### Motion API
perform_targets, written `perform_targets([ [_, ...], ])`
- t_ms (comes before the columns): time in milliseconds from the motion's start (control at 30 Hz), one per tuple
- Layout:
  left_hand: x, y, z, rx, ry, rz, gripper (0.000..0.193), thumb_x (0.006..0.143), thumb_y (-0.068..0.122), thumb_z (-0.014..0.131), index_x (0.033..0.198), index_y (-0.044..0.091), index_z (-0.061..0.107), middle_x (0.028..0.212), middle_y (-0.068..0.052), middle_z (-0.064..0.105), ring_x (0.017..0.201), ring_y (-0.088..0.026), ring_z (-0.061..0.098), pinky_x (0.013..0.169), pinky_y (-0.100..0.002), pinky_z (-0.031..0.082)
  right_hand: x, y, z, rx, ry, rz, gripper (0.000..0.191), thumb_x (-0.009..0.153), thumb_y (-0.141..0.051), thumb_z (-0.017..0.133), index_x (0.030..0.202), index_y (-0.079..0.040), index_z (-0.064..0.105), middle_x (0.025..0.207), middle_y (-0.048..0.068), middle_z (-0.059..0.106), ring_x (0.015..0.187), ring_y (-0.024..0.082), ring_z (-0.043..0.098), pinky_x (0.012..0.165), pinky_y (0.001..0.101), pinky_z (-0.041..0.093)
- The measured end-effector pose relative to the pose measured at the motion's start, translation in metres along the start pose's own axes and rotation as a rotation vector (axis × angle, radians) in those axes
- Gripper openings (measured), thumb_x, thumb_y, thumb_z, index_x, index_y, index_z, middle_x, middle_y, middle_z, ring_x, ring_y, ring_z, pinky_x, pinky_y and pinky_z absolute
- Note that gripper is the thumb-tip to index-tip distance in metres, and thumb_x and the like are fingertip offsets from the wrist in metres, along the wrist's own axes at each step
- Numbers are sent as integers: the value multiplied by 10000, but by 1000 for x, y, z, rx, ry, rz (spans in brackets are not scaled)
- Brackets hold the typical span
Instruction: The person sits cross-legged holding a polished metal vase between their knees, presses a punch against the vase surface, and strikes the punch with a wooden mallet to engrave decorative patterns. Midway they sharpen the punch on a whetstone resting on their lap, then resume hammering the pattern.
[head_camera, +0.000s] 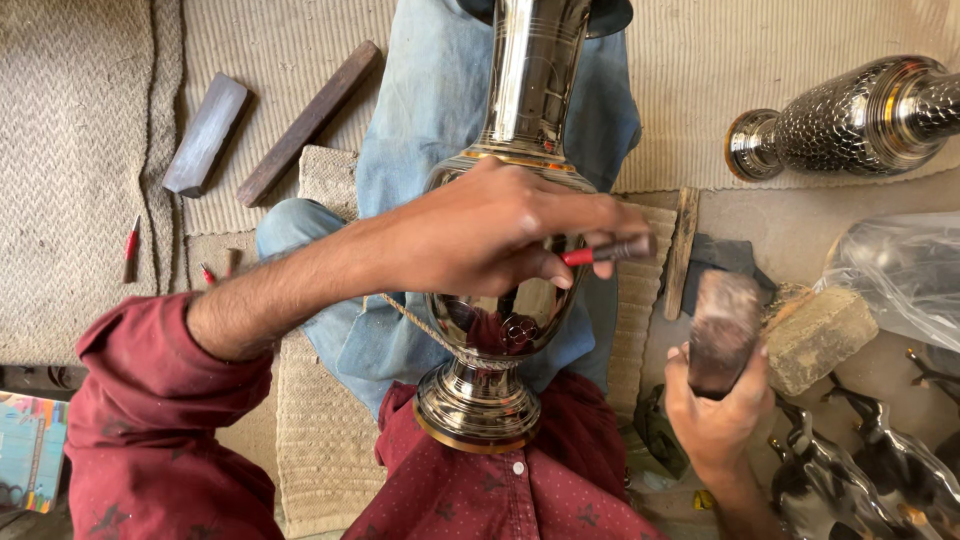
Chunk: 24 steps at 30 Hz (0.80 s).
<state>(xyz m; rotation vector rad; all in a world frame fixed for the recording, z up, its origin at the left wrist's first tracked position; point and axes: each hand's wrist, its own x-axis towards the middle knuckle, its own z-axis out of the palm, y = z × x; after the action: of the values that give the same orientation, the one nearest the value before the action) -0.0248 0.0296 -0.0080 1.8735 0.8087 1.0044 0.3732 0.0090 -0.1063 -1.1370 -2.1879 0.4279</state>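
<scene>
Polished silver-coloured metal vase with brass bands (510, 200): I see it lying across the lap, on blue denim cloth (420, 110), foot towards the red shirt, neck pointing away.

Left hand (490, 235): rests over the vase's belly; its grip is pinched on a slim red-handled chisel (605, 252), whose tip I cannot make out.

Right hand (715, 410): to the right of the vase and apart from it, grip wrapped round the lower end of a blunt dark wooden mallet block (725, 330), held upright and blurred.

Thin twine (415, 325): runs against the vase just above its foot.

Second vase, hammered silver-coloured metal (850, 115): lies on its side on the woven floor mat (90, 150), upper right, well apart.

Two dark rectangular bars (205, 135): on the mat, upper left.

Small red-handled tools (131, 243): left of the knee.

Pale stone block (820, 335): just right of the mallet.

Clear plastic sheet (900, 270): far right.

Dark metal bird figures (860, 470): lower right.
</scene>
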Motion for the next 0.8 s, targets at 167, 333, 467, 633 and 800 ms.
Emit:
perform_targets([
  [167, -4, -8, -11, 46, -71, 206, 576, 969, 115, 773, 1498, 138, 547, 1312, -41, 732, 1184, -251, 732, 940, -355, 608, 19, 0, -18, -248, -25, -226, 931, 822, 84, 799, 1552, -84, 246, 978, 225, 608, 790, 352, 620, 724, 488, 512],
  [333, 3, -15, -18, -27, -241, 177, 628, 904, 30, 708, 1491, 177, 537, 1217, -12, 767, 1057, -246, 759, 824, -373, 587, 32, -18, -31, 352, 43, -30, 983, 1045, 96, 746, 1699, -234, 90, 1126, 74, 595, 905, 152, 610, 883, 309, 560],
  [467, 4, -13, -18, -51, -248, 206, 597, 957, 66, 742, 1501, 201, 534, 1179, 2, 782, 1009, -245, 759, 803, -379, 573, 51, -24, -41, 107, -14, -184, 914, 945, 132, 730, 1594, -193, 174, 1086, 118, 598, 894, 190, 615, 841, 327, 555],
  [633, -6, -11, -14, -16, -119, 187, 648, 897, -16, 697, 1499, 172, 549, 1208, -13, 774, 1069, -211, 776, 861, -331, 612, 87, -33, -47, 38, -153, -152, 625, 886, 125, 733, 1354, -177, 450, 969, 126, 601, 820, 238, 614, 751, 349, 529],
  [800, -28, -4, 4, 45, 184, 119, 572, 978, -5, 720, 1499, 159, 550, 1235, -8, 767, 1120, -221, 758, 921, -308, 624, 123, -54, -48, 109, -245, -136, 775, 888, 40, 729, 1514, -64, 286, 988, 101, 625, 790, 221, 631, 729, 331, 535],
])
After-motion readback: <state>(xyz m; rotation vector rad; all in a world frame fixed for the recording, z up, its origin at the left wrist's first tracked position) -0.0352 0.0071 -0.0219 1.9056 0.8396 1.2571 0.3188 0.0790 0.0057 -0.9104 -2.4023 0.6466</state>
